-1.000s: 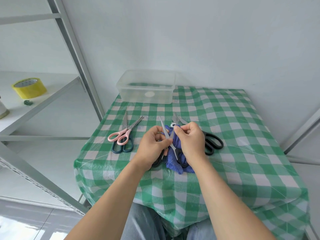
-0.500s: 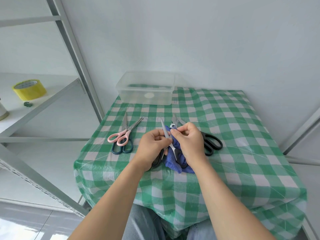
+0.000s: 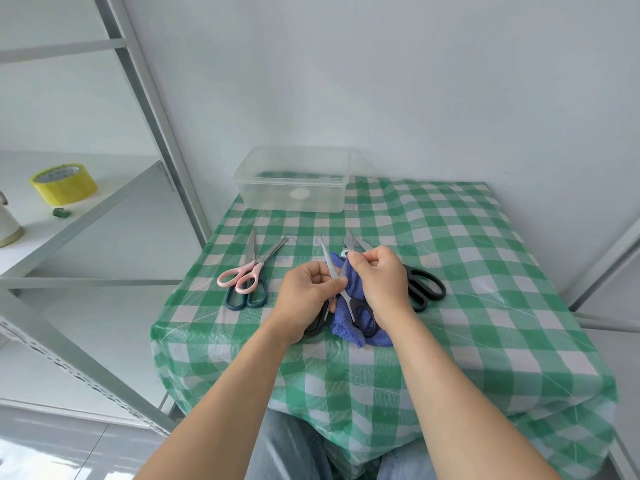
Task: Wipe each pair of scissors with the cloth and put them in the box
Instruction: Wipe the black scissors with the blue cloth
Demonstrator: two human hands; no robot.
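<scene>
Over the middle of the bench [image 3: 491, 278], both hands work on one pair of black-handled scissors [image 3: 347, 301] held with its blades parted, points away from the body. The left hand [image 3: 304, 296] pinches the bare blade between thumb and fingertips, apparently to steady the pair. The right hand [image 3: 381, 282], fingers curled, pinches a fold of the blue cloth [image 3: 346, 329] round the other blade, which looks like the wiping stroke itself. The rest of the cloth bunches on the bench beneath the handles. Parting the blades likely lets each one be rubbed on its own. Three more pairs wait on the bench: pink scissors [image 3: 247, 275] lying over dark blue scissors [image 3: 246, 300] to the left, and a second black pair [image 3: 425, 289] partly hidden behind the right hand. At the far edge, against the wall, the clear box [image 3: 294, 190] stands open-topped; I see no scissors in it, so the task seems early. A bare lane of checked cover runs from the hands straight to the box, between the waiting pairs. The near edge lies just under the forearms, and the metal shelf frame [image 3: 166, 140] crowds the left side, so the freest reach is forward.
</scene>
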